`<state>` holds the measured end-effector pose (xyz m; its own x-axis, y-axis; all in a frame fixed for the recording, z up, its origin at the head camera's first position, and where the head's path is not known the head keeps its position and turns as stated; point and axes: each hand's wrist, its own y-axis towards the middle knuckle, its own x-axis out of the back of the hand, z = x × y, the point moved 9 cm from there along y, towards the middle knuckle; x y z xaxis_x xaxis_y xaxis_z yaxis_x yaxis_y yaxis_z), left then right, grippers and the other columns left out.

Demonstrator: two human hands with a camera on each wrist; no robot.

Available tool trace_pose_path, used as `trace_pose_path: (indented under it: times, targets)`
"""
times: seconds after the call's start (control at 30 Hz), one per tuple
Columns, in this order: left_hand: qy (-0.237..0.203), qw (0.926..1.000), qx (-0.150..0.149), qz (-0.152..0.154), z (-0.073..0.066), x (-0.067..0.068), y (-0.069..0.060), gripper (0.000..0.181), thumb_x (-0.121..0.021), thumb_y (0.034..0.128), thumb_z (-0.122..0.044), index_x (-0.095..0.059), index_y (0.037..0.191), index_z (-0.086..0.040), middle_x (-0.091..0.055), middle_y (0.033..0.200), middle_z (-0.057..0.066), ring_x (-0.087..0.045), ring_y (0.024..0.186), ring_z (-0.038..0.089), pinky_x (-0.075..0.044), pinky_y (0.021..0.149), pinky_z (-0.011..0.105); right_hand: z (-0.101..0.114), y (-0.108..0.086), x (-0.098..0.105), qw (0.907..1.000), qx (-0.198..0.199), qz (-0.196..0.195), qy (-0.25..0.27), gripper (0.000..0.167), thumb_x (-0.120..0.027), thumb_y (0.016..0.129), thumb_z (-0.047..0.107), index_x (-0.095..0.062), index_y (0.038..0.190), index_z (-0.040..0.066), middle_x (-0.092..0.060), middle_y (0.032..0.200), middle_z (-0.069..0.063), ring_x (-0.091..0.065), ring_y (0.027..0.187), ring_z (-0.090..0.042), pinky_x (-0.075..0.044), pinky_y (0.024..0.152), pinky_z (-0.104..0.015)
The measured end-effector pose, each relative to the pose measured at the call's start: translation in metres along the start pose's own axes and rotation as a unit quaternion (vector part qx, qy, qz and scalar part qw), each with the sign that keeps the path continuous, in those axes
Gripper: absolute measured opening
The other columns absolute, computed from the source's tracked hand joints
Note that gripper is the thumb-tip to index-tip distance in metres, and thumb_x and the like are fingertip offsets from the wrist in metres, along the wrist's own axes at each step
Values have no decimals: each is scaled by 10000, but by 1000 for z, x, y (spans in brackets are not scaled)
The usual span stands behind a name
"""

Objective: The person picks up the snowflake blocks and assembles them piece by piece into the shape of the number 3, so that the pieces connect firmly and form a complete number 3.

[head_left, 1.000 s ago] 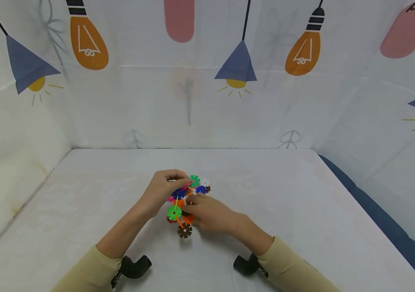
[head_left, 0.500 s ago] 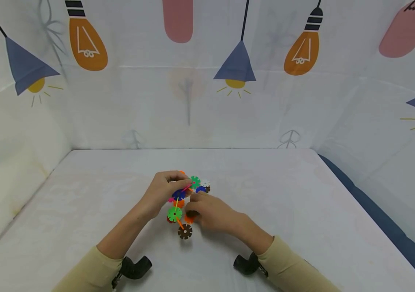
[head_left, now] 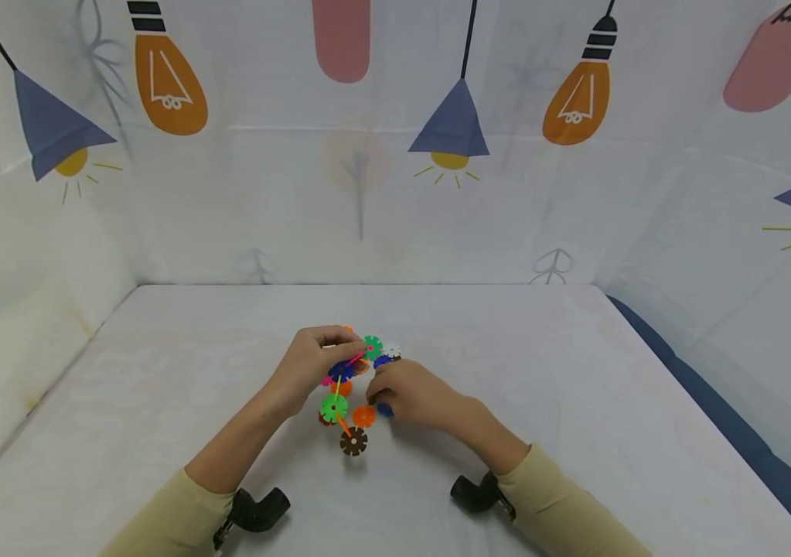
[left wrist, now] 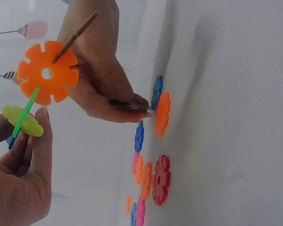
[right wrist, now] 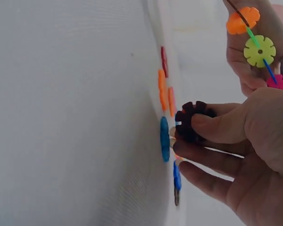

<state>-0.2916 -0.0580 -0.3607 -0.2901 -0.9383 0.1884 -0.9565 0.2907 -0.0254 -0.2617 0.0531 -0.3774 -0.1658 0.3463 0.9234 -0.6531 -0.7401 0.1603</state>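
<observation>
My left hand (head_left: 301, 371) pinches the upper end of a chain of interlocking snowflake discs, near a green disc (head_left: 371, 347). From there the chain runs through a dark blue disc (head_left: 341, 372) and a light green disc (head_left: 333, 408) to a brown disc (head_left: 353, 441) at its lower end. My right hand (head_left: 417, 393) pinches a loose dark disc (right wrist: 192, 121) between thumb and fingers, low over the table. Its fingertips are beside a blue disc (right wrist: 165, 139) and an orange disc (left wrist: 163, 114). In the head view the right hand hides its disc.
Several loose discs lie on the white table (head_left: 548, 348), among them a red disc (left wrist: 161, 180), a white disc (head_left: 392, 352) and a blue disc (left wrist: 139, 136). Black wrist mounts (head_left: 259, 509) hang below both sleeves. A printed cloth wall stands behind the table.
My right hand has moved slightly right, away from the chain, uncovering the loose orange disc and a blue disc beside it. The left hand and chain stay nearly still.
</observation>
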Motion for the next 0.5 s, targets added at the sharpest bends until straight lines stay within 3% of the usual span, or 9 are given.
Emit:
trace_pose_path:
  times: [0.17, 0.37, 0.5]
  targets:
    - [77, 9999, -68, -43, -1, 2, 1, 264, -704, 915, -321, -713, 979, -64, -686, 920, 47, -635, 825, 194, -533, 787, 312, -8, -2, 11, 9975, -277, -335, 566, 221, -584, 921, -68, -749, 957, 74, -763, 918, -19, -702, 846, -125, -558, 803, -211]
    - [-9, 10000, -24, -77, -2, 4, 0, 253, -696, 922, -305, -708, 988, -62, -687, 879, 33, -634, 786, 184, -544, 762, 299, -20, -5, 26, 9881, -903, -922, 843, 161, -567, 960, -6, -688, 978, 99, -753, 897, -22, -655, 753, -132, -527, 690, -208]
    - [-110, 9999, -12, -40, -2, 4, 0, 243, -691, 929, -286, -699, 994, -52, -686, 858, 39, -650, 767, 184, -555, 758, 295, -24, -8, 36, 9811, -1109, -1240, 984, 117, -575, 964, 15, -653, 948, 99, -751, 861, -27, -643, 716, -129, -513, 645, -204]
